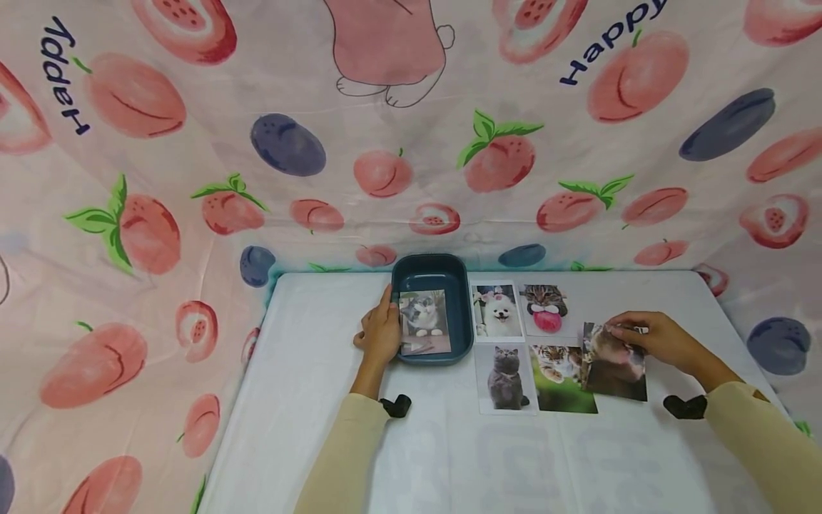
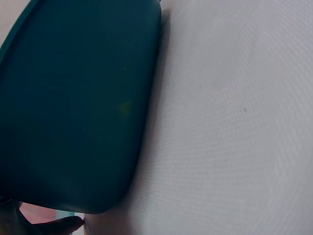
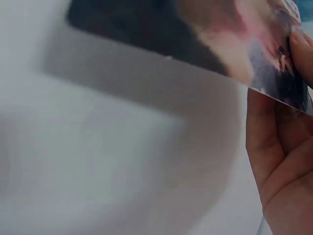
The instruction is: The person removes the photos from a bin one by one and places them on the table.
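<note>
Step in hand looks like laying photo cards in two rows on the white surface (image 1: 514,460), judging by the layout. Right hand (image 1: 655,335) has its thumb and fingers pinching the dark-and-pink photo card (image 1: 614,371), subject blurred; its edge is off the surface, casting a shadow, and it overlaps the right side of the tiger card (image 1: 565,392) in the near row. Grey cat card (image 1: 506,382) lies left of that; far row has white dog card (image 1: 499,314) and tabby cat card (image 1: 546,310). Left hand (image 1: 380,330) grips the left wall of the dark teal tray (image 1: 459,307); wrap of its fingers partly hidden. Grey-and-white kitten card (image 1: 422,321) is in the tray. Next move probably calls for shifting the pinched card right, clear of the tiger, lowering flat, releasing.
</note>
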{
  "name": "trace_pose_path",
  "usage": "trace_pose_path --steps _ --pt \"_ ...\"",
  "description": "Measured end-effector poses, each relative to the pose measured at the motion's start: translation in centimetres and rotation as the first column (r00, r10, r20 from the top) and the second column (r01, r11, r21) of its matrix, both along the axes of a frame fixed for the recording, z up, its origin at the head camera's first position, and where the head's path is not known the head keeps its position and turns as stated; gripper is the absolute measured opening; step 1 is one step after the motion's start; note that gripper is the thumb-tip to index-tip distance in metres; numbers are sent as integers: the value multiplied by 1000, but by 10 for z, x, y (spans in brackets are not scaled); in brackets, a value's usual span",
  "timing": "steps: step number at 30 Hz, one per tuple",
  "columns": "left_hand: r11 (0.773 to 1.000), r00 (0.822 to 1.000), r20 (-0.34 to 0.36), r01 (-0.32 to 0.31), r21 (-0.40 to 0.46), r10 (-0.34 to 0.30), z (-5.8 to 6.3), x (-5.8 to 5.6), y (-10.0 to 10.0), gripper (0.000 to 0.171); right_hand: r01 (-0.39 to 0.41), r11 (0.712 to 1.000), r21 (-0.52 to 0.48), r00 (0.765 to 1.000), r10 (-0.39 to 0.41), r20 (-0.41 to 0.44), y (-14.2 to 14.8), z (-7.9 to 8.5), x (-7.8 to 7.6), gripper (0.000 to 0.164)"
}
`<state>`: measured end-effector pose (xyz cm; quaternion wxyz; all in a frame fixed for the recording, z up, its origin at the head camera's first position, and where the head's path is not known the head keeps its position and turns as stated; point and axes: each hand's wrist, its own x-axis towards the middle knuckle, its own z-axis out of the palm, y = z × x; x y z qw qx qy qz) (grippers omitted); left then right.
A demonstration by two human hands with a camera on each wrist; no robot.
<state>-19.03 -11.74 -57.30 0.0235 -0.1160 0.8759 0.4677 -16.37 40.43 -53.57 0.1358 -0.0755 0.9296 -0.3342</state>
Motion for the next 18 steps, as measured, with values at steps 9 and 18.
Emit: trace_pose_path --steps 9,18 --pt "1000 1000 6 -3 -3 3 1 0 1 49 -45 999 -14 999 45 -10 16 -13 8 26" --pt "1000 1000 8 -4 0 4 1 1 1 49 -79 996 39 992 83 -95 12 -22 10 17"
